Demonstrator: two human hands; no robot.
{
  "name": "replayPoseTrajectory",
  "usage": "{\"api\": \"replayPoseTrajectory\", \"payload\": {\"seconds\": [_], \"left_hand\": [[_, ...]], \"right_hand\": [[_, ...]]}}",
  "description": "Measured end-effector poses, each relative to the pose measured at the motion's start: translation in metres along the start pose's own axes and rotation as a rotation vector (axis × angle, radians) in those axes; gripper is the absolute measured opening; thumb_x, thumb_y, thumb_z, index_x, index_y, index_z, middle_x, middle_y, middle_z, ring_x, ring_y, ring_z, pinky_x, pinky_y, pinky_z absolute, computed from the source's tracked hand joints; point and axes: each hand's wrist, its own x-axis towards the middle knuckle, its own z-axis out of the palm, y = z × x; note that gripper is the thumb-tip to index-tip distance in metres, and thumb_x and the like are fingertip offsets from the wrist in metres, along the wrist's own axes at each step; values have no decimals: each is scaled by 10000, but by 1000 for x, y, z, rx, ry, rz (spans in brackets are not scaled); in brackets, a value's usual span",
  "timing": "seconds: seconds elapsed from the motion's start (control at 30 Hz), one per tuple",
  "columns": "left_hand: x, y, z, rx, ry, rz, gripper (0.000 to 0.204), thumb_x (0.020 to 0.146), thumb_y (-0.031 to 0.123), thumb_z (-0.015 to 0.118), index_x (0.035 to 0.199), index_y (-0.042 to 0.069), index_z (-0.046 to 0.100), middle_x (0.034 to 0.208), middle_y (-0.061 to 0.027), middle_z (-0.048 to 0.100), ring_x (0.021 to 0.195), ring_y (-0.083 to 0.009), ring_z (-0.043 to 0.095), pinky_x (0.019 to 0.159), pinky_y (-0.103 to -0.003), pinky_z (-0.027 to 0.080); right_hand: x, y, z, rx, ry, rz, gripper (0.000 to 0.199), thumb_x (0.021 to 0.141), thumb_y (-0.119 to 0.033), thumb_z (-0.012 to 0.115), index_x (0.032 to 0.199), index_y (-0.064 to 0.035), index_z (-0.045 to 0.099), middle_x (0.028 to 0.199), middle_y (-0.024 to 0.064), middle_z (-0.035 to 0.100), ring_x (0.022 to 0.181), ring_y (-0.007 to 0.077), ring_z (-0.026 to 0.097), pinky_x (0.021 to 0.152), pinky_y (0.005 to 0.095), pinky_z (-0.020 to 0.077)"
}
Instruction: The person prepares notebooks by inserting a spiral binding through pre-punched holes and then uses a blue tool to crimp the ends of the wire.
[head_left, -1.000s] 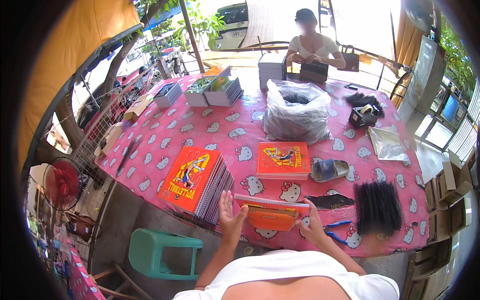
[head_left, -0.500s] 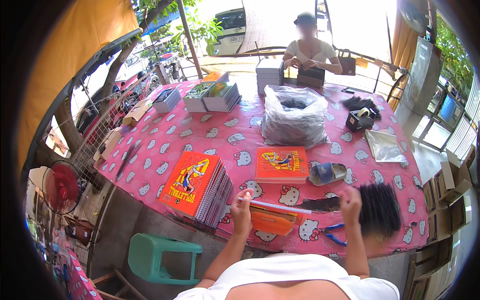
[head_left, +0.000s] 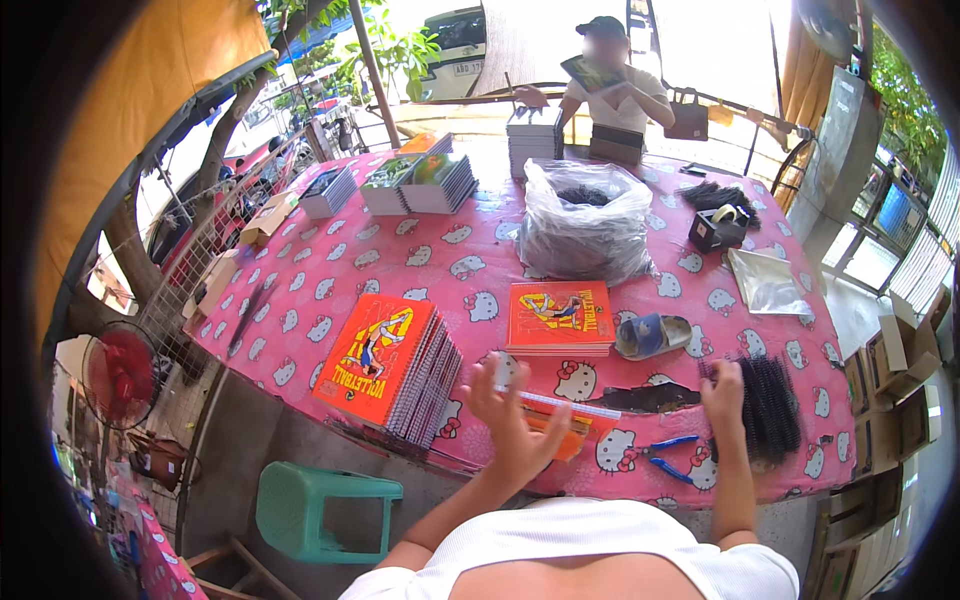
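My left hand (head_left: pixel 510 420) rests with spread fingers on an orange notebook (head_left: pixel 560 430) with a clear cover at the front edge of the pink patterned table (head_left: pixel 400 260). My right hand (head_left: pixel 722 392) reaches into a pile of black spiral binding coils (head_left: pixel 768 405) at the right; whether its fingers grip a coil is not visible. A stack of orange notebooks (head_left: pixel 390 365) lies left of my left hand. A second, smaller orange stack (head_left: pixel 560 318) sits behind it. Blue-handled pliers (head_left: pixel 668 455) lie between my hands.
A clear bag of black coils (head_left: pixel 585 235) stands mid-table. Notebook stacks (head_left: pixel 420 185) sit at the back left. A person (head_left: pixel 610 85) holding a notebook stands across the table. A tape dispenser (head_left: pixel 718 228), a blue roll (head_left: pixel 650 335), a green stool (head_left: pixel 325 510) and a red fan (head_left: pixel 120 375) are nearby.
My right hand left the orange notebook and moved right onto the black coil pile. My left hand stayed on the notebook, fingers now spread flat.
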Motion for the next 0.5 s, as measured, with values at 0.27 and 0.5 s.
{"api": "replayPoseTrajectory", "payload": {"seconds": [0.27, 0.5], "left_hand": [[-10, -11, 21, -16, -628, 230, 486, 831, 376, 626, 1222, 95, 566, 1147, -66, 612, 1134, -191, 531, 1063, -467, 192], [-11, -11, 30, -287, -365, 96, 132, 705, 217, 764, 789, 128, 712, 801, -4, 658, 789, -164, 604, 809, -349, 371]], "right_hand": [[-38, -122, -11, 757, -342, -129, 198, 821, -7, 656, 1019, -4, 651, 925, 79, 605, 769, 85, 567, 616, 216, 459], [-26, -114, -14, 943, -369, -19, 154, 824, -99, 690, 945, -3, 691, 725, 25, 588, 659, 61, 536, 560, 211, 410]]}}
